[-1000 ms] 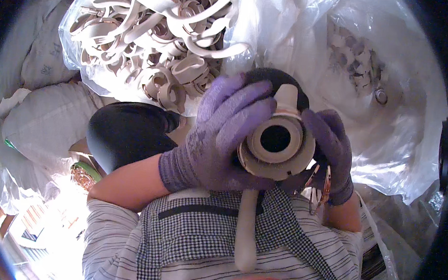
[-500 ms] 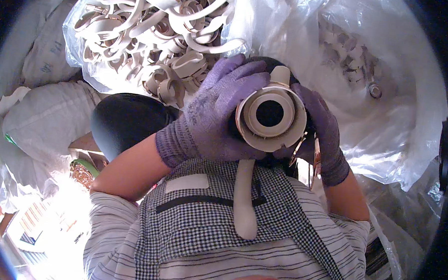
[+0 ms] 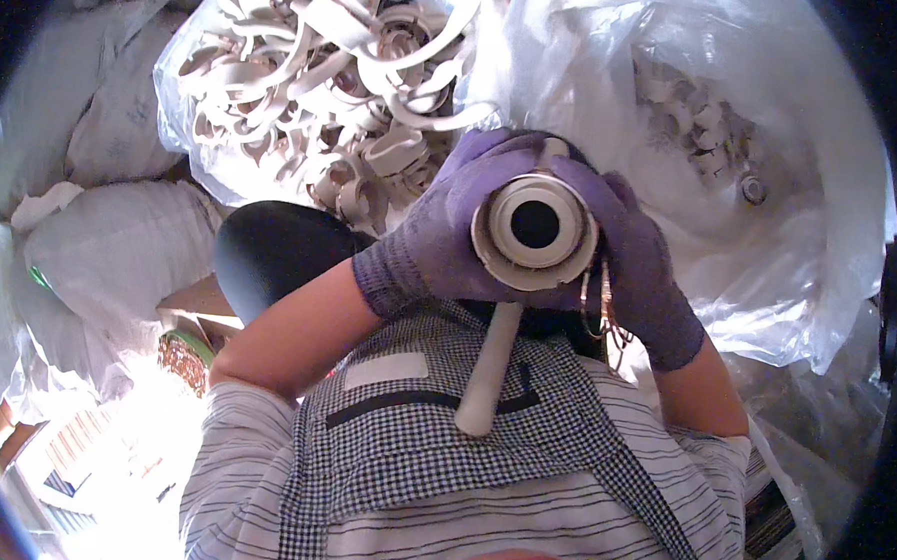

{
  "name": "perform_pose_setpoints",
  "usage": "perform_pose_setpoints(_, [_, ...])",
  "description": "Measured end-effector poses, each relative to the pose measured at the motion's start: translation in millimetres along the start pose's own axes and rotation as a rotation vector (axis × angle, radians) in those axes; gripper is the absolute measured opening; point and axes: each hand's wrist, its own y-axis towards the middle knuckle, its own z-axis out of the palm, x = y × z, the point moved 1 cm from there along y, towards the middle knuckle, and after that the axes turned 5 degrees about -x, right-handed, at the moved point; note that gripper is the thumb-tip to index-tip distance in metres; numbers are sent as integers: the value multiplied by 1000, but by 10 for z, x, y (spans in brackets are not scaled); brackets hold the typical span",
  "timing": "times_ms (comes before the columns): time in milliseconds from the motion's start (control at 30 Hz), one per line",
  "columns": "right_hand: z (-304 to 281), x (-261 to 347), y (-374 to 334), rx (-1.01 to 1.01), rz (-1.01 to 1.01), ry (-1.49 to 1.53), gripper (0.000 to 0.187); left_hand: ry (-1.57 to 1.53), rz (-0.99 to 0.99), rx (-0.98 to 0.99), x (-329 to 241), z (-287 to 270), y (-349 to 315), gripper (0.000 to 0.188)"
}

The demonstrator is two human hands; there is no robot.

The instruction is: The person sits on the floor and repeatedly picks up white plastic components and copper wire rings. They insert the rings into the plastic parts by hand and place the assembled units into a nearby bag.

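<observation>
Both my hands wear purple gloves and hold one cream plastic ring part (image 3: 534, 234), round with a dark centre hole facing me. My left hand (image 3: 438, 242) wraps it from the left. Fingers of my right hand (image 3: 638, 256) cover its right side and top. A long cream strap (image 3: 489, 367) hangs down from the part over my checked apron. A thin gold-coloured wire piece (image 3: 607, 312) dangles under my right hand.
A clear plastic bag (image 3: 322, 84) full of several cream ring-and-strap parts lies at the top left. Another clear bag (image 3: 734, 162) with small cream pieces is at the top right. A black rounded object (image 3: 269, 257) sits by my left forearm. Pale sacks (image 3: 110, 235) lie left.
Both hands lifted the ring part up and slightly right, closer to the bags. My right hand's fingers closed further over its top.
</observation>
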Motion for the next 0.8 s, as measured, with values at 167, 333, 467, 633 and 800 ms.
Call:
perform_pose_setpoints(167, [33, -162, 35, -80, -56, 255, 83, 85, -29, 64, -156, -143, 63, 95])
perform_pose_setpoints(333, [-4, -1309, -275, -383, 571, 675, 52, 126, -117, -331, 186, -592, 52, 99])
perform_pose_setpoints(467, [-41, -3303, -661, -905, 700, 1052, 44, 728, -23, -412, 717, -1403, 264, 97])
perform_pose_setpoints(633, [-412, -4672, -709, -662, 664, -178, 41, 842, -111, -416, 1306, -1511, 715, 92])
perform_pose_setpoints(800, [-381, -4239, 558, -211, 878, -490, 58, 1246, -237, -335, 1358, -1420, 1143, 91])
